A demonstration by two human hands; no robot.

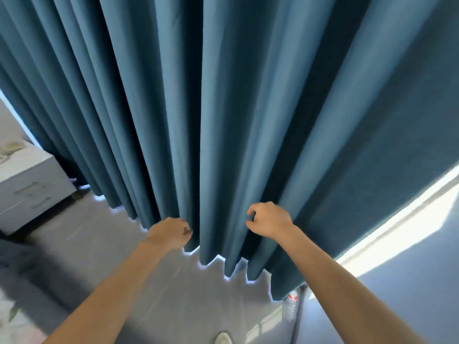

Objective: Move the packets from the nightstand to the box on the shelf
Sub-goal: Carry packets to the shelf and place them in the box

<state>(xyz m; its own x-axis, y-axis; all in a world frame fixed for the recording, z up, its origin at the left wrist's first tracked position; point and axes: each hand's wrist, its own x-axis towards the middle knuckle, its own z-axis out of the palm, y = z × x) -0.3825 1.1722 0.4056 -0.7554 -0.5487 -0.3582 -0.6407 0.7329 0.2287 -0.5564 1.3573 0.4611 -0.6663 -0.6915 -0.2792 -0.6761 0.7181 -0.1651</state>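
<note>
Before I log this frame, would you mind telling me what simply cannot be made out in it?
- Box and shelf: not in the head view at all.
- Nightstand: cut off by the left edge and blurred; whether the pale shapes on its top are packets is unclear.
- Left hand: motion-blurred, fingers indistinct.
- Right hand: fingers curled at the curtain; whether they pinch it is unclear.
- Shoe: cut off by the bottom edge.
</note>
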